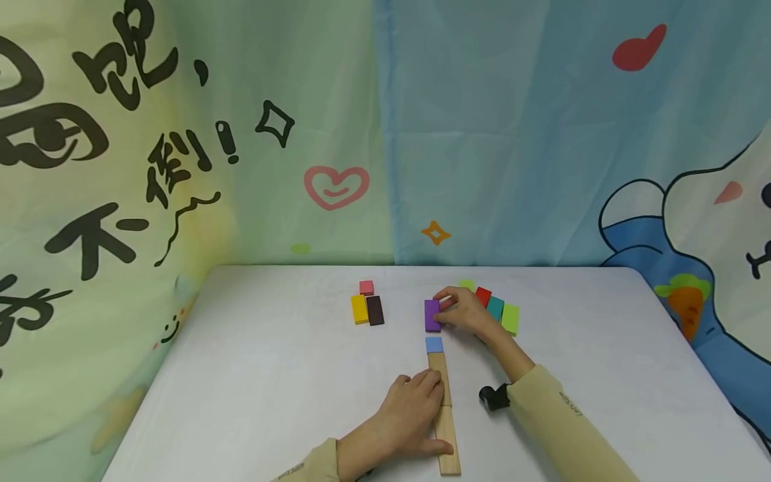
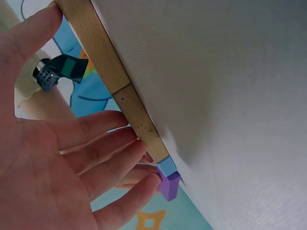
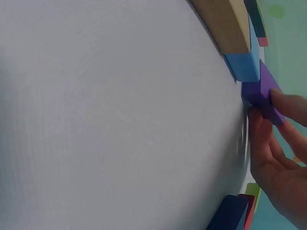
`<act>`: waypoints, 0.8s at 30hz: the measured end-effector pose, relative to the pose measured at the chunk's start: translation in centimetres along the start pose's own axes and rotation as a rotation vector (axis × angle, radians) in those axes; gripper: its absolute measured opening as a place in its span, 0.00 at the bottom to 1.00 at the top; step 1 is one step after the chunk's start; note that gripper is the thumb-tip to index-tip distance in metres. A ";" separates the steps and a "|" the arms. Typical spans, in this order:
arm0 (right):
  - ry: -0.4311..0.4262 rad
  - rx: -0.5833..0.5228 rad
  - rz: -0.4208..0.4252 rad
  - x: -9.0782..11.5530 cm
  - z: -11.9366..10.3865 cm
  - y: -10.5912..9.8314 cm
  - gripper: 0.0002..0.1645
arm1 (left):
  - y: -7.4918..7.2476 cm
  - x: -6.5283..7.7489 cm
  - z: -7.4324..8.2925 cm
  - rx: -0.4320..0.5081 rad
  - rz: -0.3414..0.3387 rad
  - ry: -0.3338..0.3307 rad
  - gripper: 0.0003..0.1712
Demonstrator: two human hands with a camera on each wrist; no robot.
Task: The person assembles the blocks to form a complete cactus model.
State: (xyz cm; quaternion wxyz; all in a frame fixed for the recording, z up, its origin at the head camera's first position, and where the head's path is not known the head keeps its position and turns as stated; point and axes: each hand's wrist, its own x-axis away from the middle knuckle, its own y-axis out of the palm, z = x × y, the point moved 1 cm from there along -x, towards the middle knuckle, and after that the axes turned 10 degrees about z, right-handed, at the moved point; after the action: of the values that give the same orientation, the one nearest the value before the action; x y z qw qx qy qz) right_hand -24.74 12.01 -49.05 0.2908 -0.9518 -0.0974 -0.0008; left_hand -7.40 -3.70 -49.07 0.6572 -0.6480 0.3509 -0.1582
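Note:
Two natural wood blocks lie end to end in a line, the nearer one (image 1: 447,432) and the farther one (image 1: 438,363), with a small blue block (image 1: 434,345) at the far end. My left hand (image 1: 400,418) lies along their left side; in the left wrist view its fingers (image 2: 112,127) are nearly straight and touch the wood, thumb by the nearer block. A purple block (image 1: 432,316) sits just beyond the blue one. My right hand (image 1: 465,312) pinches it between thumb and fingers from the right, as the right wrist view confirms.
To the left lie a yellow block (image 1: 359,310), a dark brown block (image 1: 375,310) and a pink block (image 1: 366,288). Right of my right hand are red (image 1: 483,296), teal (image 1: 495,307) and lime green (image 1: 510,318) blocks. A printed curtain (image 1: 482,134) hangs behind the white table (image 1: 271,375).

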 end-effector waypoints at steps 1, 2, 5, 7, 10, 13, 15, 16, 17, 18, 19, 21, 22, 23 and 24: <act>0.004 -0.008 -0.013 0.1 0.0 0.1 0.22 | 0.0 0.0 0.0 0.001 -0.004 0.000 0.52; 0.002 -0.005 -0.023 0.1 0.0 0.1 0.22 | 0.0 0.0 0.0 0.000 -0.006 0.000 0.52; -0.001 -0.006 -0.040 0.3 -0.1 0.3 0.21 | 0.0 0.0 0.0 -0.007 -0.003 0.001 0.52; -0.005 0.000 -0.049 0.4 -0.1 0.3 0.21 | 0.0 0.0 0.0 -0.012 0.002 0.003 0.53; -0.002 0.020 -0.062 0.5 -0.2 0.4 0.22 | 0.0 0.0 0.0 -0.016 0.006 0.004 0.53; 0.018 0.042 -0.074 0.6 -0.2 0.4 0.22 | -0.1 0.1 0.0 -0.015 0.007 0.004 0.52; 0.029 0.055 -0.082 0.6 -0.2 0.4 0.23 | -0.1 0.1 0.0 -0.015 0.006 0.004 0.52; 0.036 0.057 -0.085 0.6 -0.2 0.4 0.23 | -0.1 0.1 0.0 -0.015 0.006 0.004 0.52; 0.041 0.059 -0.087 0.6 -0.1 0.4 0.23 | -0.1 0.1 0.0 -0.015 0.005 0.005 0.52; 0.041 0.062 -0.090 0.6 -0.1 0.4 0.23 | -0.1 0.1 0.1 -0.015 0.003 0.005 0.52; 0.039 0.066 -0.094 0.6 -0.1 0.4 0.23 | -0.1 0.0 0.1 -0.016 0.000 0.005 0.52; 0.034 0.075 -0.101 0.6 -0.1 0.4 0.24 | -0.1 0.0 0.1 -0.018 -0.003 0.005 0.52; 0.018 0.084 -0.103 0.6 -0.2 0.3 0.24 | -0.1 0.0 0.1 -0.018 -0.004 0.006 0.52; 0.007 0.089 -0.100 0.5 -0.3 0.1 0.25 | 0.0 0.0 0.1 -0.016 -0.004 0.006 0.52; -0.008 0.095 -0.091 0.5 -0.4 -0.2 0.26 | 0.0 0.0 0.1 -0.011 -0.003 0.007 0.52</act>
State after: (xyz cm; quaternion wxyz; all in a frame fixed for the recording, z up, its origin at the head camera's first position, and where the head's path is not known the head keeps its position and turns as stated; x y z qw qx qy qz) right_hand -24.29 12.06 -48.63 0.3350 -0.9315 -0.1414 -0.0055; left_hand -7.33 -3.63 -49.06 0.6521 -0.6516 0.3531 -0.1595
